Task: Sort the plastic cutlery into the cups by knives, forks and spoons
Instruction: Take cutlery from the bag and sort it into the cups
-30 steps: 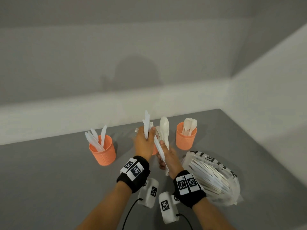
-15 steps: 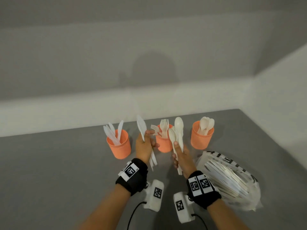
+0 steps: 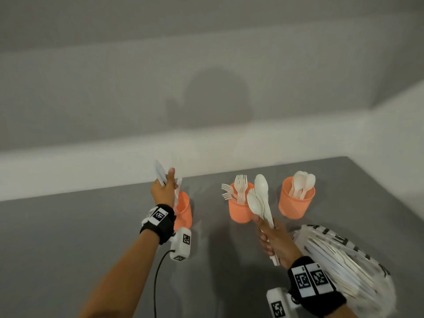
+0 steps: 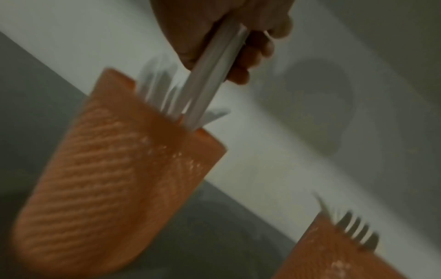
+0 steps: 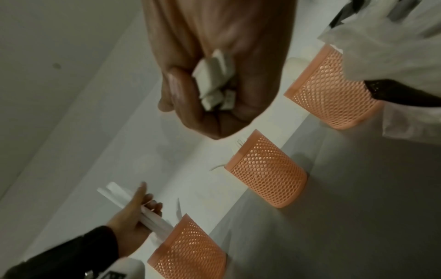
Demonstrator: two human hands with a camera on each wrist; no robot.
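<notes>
My left hand point(image 3: 163, 191) is raised over the leftmost orange cup point(image 3: 183, 211), the one I take as my landmark. My fingers point(image 4: 248, 56) are curled round a few white knives point(image 4: 214, 75); their lower ends reach down into the mouth of that cup, among the other knives point(image 4: 155, 90) already standing in it. The blades stick up past my thumb, blurred in the head view.

To the right of that cup stands the fork cup point(image 3: 241, 208), with forks point(image 3: 239, 185) upright and a couple leaning out to its left side. Farther right again, at the far end of the row from the landmark cup, is the spoon cup point(image 3: 296, 203) with several spoons point(image 3: 302, 184) standing in it. All three cups sit on the grey tabletop point(image 3: 68, 237) near the white wall.

My right hand point(image 3: 275, 242) is to the right of the landmark cup, in front of the fork cup and nearer me. It is closed in a fist round a bundle of cutlery point(image 3: 261, 200): spoon bowls point up and overlap the fork cup in the head view, and the wrist view shows the square handle ends point(image 5: 214, 83) poking out below my curled fingers point(image 5: 181, 90).

Farthest from the landmark cup, beside my right wrist, lies a clear plastic bag point(image 3: 358, 267) of more white cutlery
</notes>
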